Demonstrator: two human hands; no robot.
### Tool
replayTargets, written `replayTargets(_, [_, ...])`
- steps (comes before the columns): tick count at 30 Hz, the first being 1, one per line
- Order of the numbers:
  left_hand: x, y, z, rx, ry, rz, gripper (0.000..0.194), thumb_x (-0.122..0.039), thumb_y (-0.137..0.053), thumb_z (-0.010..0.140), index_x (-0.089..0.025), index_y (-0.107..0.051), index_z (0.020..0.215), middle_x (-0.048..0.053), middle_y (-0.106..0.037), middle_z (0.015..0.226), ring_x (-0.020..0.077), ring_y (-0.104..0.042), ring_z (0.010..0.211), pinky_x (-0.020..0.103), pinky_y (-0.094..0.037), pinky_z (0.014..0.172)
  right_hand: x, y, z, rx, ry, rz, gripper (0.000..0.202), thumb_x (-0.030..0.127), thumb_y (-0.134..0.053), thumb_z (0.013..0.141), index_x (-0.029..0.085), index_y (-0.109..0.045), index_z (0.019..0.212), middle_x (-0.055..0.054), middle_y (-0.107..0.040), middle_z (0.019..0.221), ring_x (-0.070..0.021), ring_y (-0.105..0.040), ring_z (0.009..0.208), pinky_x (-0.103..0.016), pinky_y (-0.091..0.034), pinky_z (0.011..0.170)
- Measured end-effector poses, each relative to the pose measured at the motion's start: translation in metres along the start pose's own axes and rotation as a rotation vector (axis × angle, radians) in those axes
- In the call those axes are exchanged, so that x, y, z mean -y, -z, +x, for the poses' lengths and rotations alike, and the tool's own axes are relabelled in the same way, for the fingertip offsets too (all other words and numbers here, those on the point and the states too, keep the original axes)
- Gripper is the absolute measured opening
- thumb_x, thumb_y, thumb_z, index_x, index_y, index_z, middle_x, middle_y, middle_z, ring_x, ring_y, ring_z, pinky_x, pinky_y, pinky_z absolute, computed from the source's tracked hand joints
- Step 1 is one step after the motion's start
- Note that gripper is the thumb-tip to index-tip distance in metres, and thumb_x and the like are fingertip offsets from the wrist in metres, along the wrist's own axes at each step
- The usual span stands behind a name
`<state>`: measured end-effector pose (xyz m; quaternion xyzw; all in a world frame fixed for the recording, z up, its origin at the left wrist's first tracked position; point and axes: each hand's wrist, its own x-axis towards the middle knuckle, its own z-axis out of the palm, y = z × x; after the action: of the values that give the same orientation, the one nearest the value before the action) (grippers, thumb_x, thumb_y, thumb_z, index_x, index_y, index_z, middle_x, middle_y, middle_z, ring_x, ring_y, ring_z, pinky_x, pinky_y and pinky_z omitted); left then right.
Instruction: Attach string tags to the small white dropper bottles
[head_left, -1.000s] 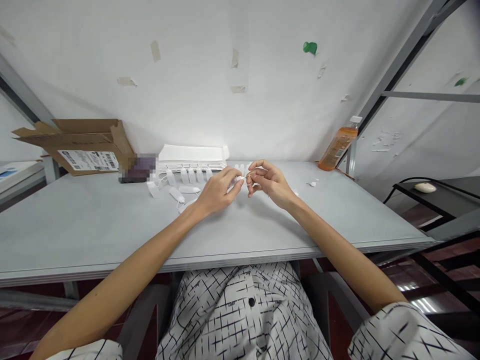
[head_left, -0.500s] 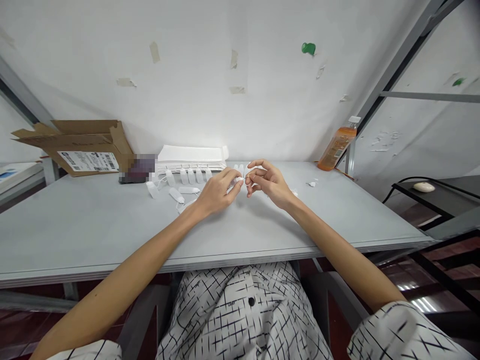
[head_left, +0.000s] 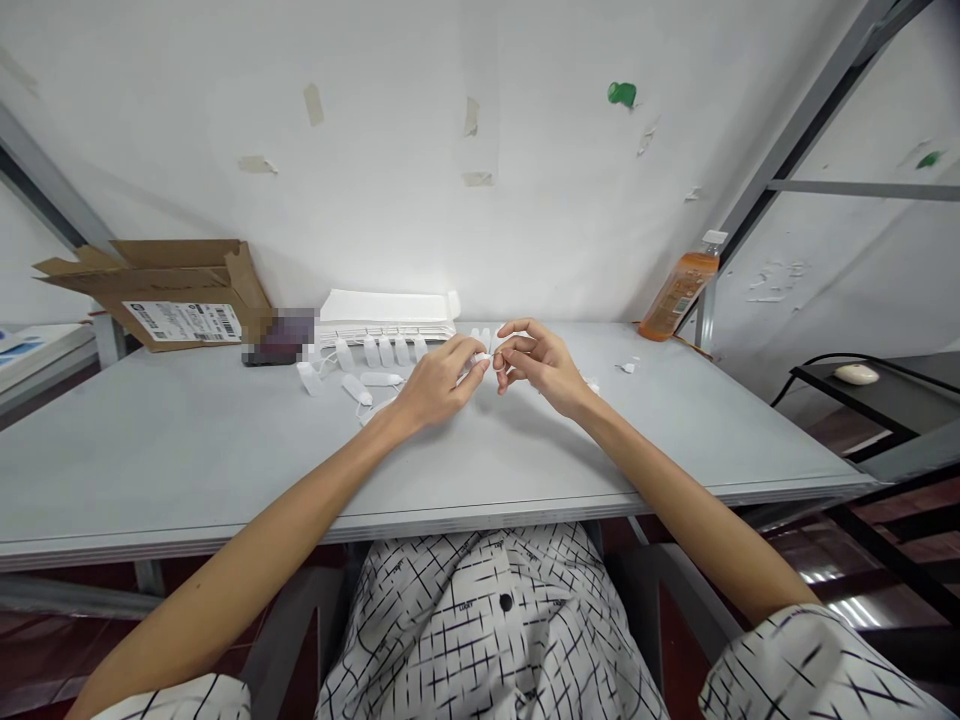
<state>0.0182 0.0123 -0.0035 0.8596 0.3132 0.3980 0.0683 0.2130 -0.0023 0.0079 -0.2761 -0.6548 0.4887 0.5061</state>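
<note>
My left hand (head_left: 441, 382) is closed, thumb and fingers pinching a small white piece (head_left: 482, 357) above the table. My right hand (head_left: 549, 372) meets it from the other side, its thumb and index finger pressed together at the piece's right end. Whatever lies between those right fingertips is too small to make out; the other right fingers are loosely curled. Left of my left hand stand several white oblong plastic pieces (head_left: 386, 350) with small tips. A similar piece (head_left: 355, 389) with a thin white cord lies in front of them. More white pieces (head_left: 480, 336) show just behind my hands.
A white stack (head_left: 386, 306) lies against the wall, beside a dark pixelated item (head_left: 279, 338) and an open cardboard box (head_left: 180, 300). A bottle of orange drink (head_left: 679, 296) leans at the back right. Small white bits (head_left: 628, 367) lie on the grey table (head_left: 480, 460).
My right fingertips sit slightly closer to the white piece, and the short gap seen between the fingertips has narrowed. The whole view has shifted a little; the table's things stay put.
</note>
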Motion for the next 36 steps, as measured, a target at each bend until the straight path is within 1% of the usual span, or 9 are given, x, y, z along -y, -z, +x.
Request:
replayTargets(9, [-0.0003,0.0004,0.0002,0.003,0.001,-0.004,0.021,-0.032,-0.042,0.098,-0.018,-0.058,0.096,0.007,-0.064,0.094,0.0172,-0.058,0.076,0.031,-0.044,0.07,0.0022,-0.0007,-0.0005,-0.014,0.001,-0.006,0.027,0.035,-0.07,0.084,0.022,-0.053,0.1,0.003,-0.064,0.075,-0.0123,-0.06,0.061,-0.033,-0.058,0.058])
replayTargets(16, [-0.0012,0.0012,0.0001,0.004,0.005,-0.011,0.023,-0.034,-0.041,0.099,-0.019,-0.058,0.096,0.006,-0.064,0.093,0.0177,-0.059,0.078,0.03,-0.044,0.069,0.0007,-0.0002,-0.0002,-0.011,0.005,-0.009,0.028,0.036,-0.07,0.084,0.023,-0.052,0.101,0.004,-0.064,0.075,-0.012,-0.06,0.06,-0.032,-0.059,0.058])
replayTargets(21, [-0.0005,0.0009,0.0004,0.006,-0.001,-0.006,0.021,-0.033,-0.042,0.099,-0.019,-0.058,0.096,0.006,-0.064,0.094,0.0168,-0.057,0.075,0.03,-0.043,0.068,0.0009,0.0003,0.0,-0.01,0.007,-0.018,0.028,0.036,-0.07,0.084,0.023,-0.052,0.101,0.003,-0.064,0.076,-0.0125,-0.06,0.061,-0.033,-0.059,0.059])
replayTargets(27, [0.0019,-0.0004,0.0006,0.027,0.007,0.026,0.019,-0.032,-0.044,0.097,-0.018,-0.058,0.096,0.006,-0.061,0.091,0.0156,-0.055,0.07,0.029,-0.041,0.063,-0.0009,-0.0004,-0.0005,-0.006,0.04,-0.074,0.025,0.037,-0.066,0.087,0.022,-0.051,0.101,0.003,-0.063,0.075,-0.0126,-0.061,0.061,-0.033,-0.058,0.058])
replayTargets(31, [0.0036,-0.0013,0.0002,0.043,-0.014,0.069,0.019,-0.031,-0.044,0.097,-0.018,-0.057,0.093,0.005,-0.061,0.088,0.0149,-0.053,0.067,0.029,-0.04,0.063,-0.0055,-0.001,-0.0004,-0.019,0.061,-0.129,0.022,0.036,-0.063,0.088,0.022,-0.051,0.101,0.003,-0.063,0.075,-0.012,-0.06,0.059,-0.032,-0.058,0.057])
replayTargets(36, [0.0055,-0.0028,-0.0004,0.037,-0.026,0.084,0.019,-0.032,-0.044,0.097,-0.018,-0.057,0.092,0.006,-0.062,0.088,0.0159,-0.055,0.069,0.029,-0.04,0.064,-0.0072,-0.001,-0.001,-0.028,0.047,-0.172,0.018,0.032,-0.061,0.088,0.022,-0.052,0.099,0.003,-0.063,0.074,-0.0113,-0.06,0.058,-0.032,-0.059,0.059])
